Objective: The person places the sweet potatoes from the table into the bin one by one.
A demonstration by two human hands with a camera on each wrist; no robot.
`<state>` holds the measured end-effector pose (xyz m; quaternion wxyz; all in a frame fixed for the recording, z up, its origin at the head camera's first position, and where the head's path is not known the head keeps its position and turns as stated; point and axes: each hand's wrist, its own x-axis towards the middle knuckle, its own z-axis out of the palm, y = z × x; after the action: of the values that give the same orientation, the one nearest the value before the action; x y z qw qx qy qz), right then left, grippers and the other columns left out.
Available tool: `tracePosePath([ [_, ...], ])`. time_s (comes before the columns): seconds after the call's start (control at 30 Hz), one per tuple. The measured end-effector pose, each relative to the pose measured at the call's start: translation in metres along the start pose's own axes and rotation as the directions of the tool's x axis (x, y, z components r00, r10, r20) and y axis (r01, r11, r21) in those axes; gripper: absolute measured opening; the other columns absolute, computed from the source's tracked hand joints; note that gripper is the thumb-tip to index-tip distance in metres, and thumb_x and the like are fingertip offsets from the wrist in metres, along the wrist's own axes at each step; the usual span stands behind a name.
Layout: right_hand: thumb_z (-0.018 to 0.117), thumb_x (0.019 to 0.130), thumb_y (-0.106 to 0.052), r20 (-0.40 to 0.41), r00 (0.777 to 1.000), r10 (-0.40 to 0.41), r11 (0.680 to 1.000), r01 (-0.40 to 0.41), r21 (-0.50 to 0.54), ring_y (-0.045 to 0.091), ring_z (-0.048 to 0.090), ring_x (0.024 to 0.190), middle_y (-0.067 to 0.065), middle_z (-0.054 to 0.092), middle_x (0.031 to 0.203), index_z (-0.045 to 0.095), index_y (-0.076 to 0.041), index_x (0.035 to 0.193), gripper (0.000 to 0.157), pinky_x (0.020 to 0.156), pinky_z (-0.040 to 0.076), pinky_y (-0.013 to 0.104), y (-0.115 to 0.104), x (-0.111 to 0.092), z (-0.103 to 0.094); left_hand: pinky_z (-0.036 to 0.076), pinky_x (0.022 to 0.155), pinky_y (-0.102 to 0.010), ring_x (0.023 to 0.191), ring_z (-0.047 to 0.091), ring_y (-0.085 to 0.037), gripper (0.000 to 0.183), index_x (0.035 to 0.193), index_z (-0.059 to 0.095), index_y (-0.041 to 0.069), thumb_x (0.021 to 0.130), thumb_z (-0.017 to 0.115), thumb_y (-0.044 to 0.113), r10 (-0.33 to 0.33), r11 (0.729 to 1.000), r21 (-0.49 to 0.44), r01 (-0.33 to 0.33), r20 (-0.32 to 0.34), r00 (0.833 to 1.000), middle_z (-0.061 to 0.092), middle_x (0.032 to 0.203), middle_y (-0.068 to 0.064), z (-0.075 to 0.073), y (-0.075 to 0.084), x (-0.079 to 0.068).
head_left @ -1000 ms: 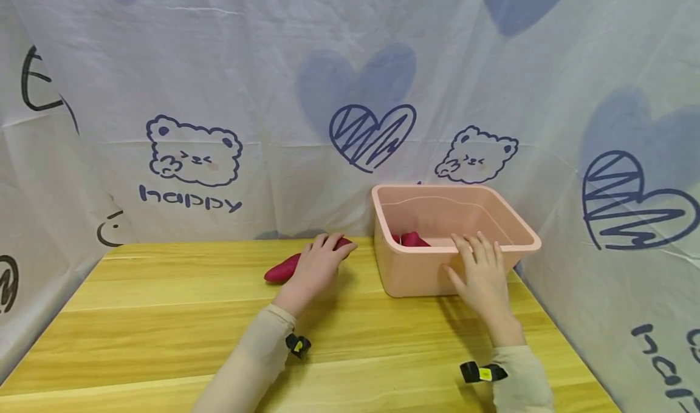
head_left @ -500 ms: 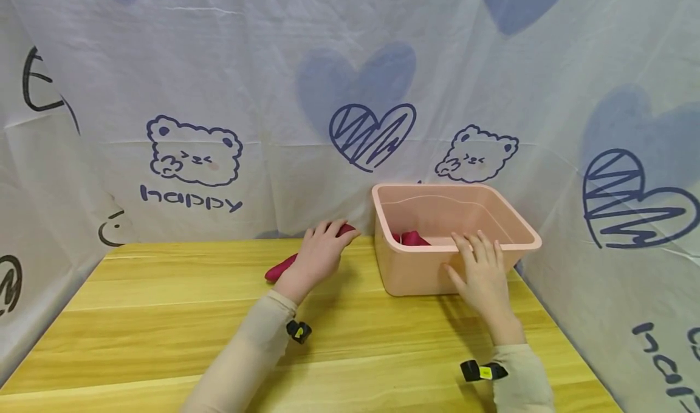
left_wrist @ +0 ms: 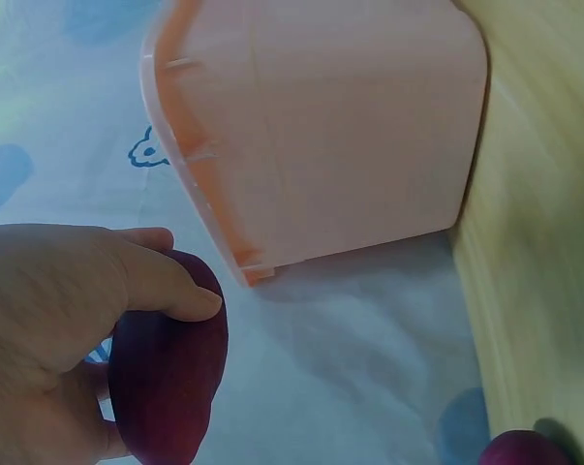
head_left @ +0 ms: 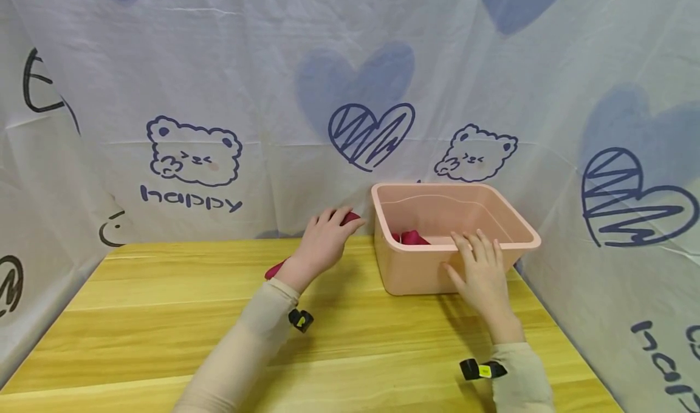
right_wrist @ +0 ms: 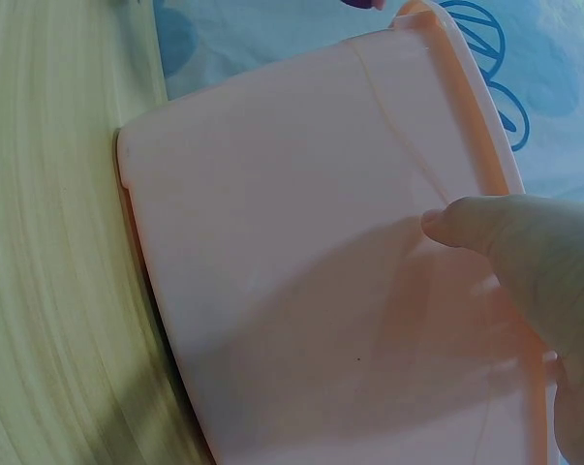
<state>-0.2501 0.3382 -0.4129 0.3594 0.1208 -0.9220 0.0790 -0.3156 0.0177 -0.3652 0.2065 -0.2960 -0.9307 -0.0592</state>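
My left hand [head_left: 319,246] grips a dark red sweet potato [left_wrist: 170,373], raised off the table to the left of the pink plastic bin [head_left: 423,273]. In the left wrist view, the thumb lies across its top end and fingers curl behind it. A second sweet potato [head_left: 275,269] lies on the table, partly covered by my left hand in the head view. My right hand [head_left: 483,279] holds the bin's front rim, thumb against the outer wall and fingers over the edge. Inside the bin, red sweet potatoes [head_left: 414,238] show at the left; the front wall hides part of them.
The wooden table [head_left: 164,334] carries the bin near its back right corner. A white cloth [head_left: 284,85] printed with hearts and bears hangs right behind the table and along both sides. Each wrist wears a small black strap device [head_left: 483,370].
My left hand has lifted one sweet potato and moved up and slightly right toward the bin. The other sweet potato has stayed on the table. My right hand keeps its place on the rim.
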Motion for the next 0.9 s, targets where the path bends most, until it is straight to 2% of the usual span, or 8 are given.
tracePosePath([
  [0.33,0.072,0.082,-0.028,-0.003,1.0,-0.004,1.0,0.004,0.0,0.045,0.036,0.135,0.024,0.051,0.132,0.049,-0.01,0.138,0.063,0.114,0.019,0.064,0.001,0.0,0.001,0.048,0.095,-0.054,0.129,0.046,-0.034,0.047,0.139,0.053,0.032,0.098,0.053,0.009,0.019,1.0,0.017,-0.019,-0.038,0.999,0.049,0.146,-0.008,-0.012,0.001,0.012],
  [0.63,0.073,0.082,-0.027,0.002,1.0,0.0,1.0,0.0,0.002,0.045,0.035,0.135,0.024,0.051,0.132,0.049,-0.01,0.138,0.063,0.114,0.019,0.063,0.0,0.0,0.001,0.046,0.096,-0.053,0.131,0.044,-0.033,0.05,0.141,0.051,0.032,0.097,0.053,0.007,0.033,0.999,0.035,-0.032,-0.007,0.999,0.046,0.147,-0.006,-0.018,0.005,0.02],
  [0.9,0.073,0.081,-0.026,-0.013,1.0,-0.007,1.0,0.007,-0.002,0.044,0.036,0.135,0.023,0.051,0.132,0.048,-0.011,0.138,0.064,0.114,0.02,0.063,0.002,0.0,0.002,0.046,0.096,-0.052,0.13,0.045,-0.031,0.053,0.142,0.049,0.033,0.096,0.052,0.005,0.064,0.997,0.04,-0.063,-0.024,0.998,0.046,0.147,-0.005,-0.02,0.008,0.032],
])
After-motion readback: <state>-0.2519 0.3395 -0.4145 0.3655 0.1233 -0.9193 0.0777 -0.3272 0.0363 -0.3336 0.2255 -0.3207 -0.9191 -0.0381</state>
